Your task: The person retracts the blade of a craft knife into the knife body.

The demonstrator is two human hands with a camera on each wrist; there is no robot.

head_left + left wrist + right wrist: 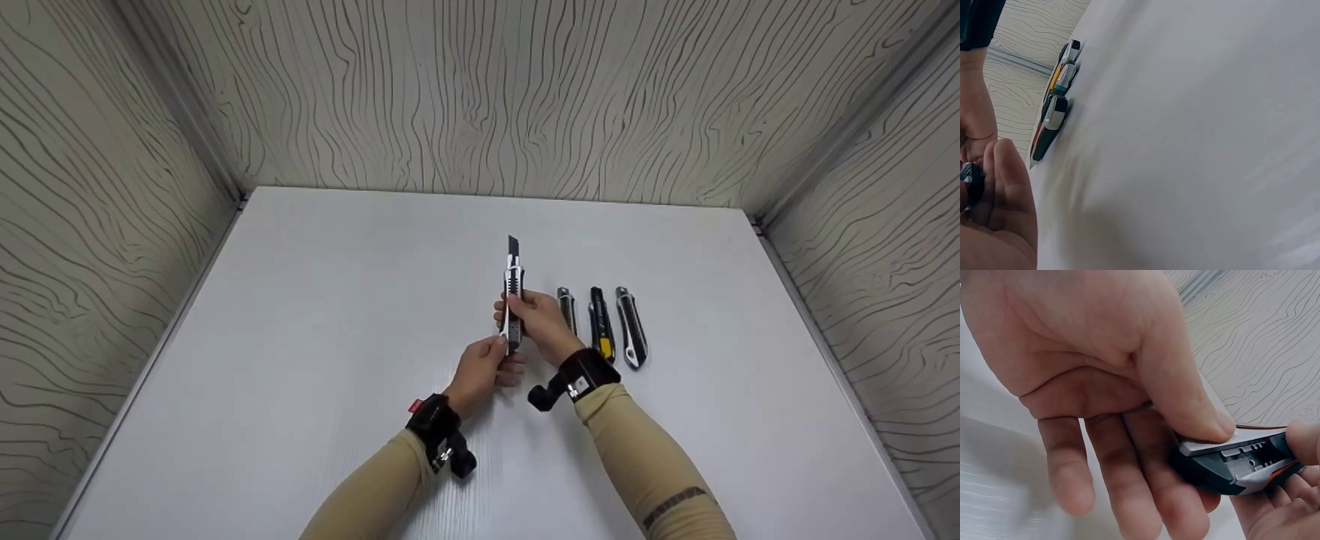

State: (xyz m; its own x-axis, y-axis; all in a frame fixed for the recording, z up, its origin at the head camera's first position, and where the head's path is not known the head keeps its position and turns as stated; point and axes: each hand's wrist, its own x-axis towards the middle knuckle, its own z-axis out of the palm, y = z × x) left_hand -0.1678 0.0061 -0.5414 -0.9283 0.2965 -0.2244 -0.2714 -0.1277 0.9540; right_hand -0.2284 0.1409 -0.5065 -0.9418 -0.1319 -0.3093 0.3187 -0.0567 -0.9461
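A silver and black utility knife (513, 279) is held upright in the head view, its blade (514, 247) extended and pointing away from me. My right hand (549, 324) grips the middle of the handle, with the thumb lying on its top face. At the rear end, my left hand (478, 373) pinches the handle. The right wrist view shows the left thumb (1207, 422) pressed on the handle's end and the other fingers spread below. In the left wrist view, only the dark end of the knife (972, 183) shows between the fingers.
Right of the hands, several utility knives lie side by side: a silver one (567, 306) partly hidden by the right hand, a black and yellow one (601, 326), and a silver and black one (631, 328). The white table (337, 300) meets wood-patterned walls (480, 97).
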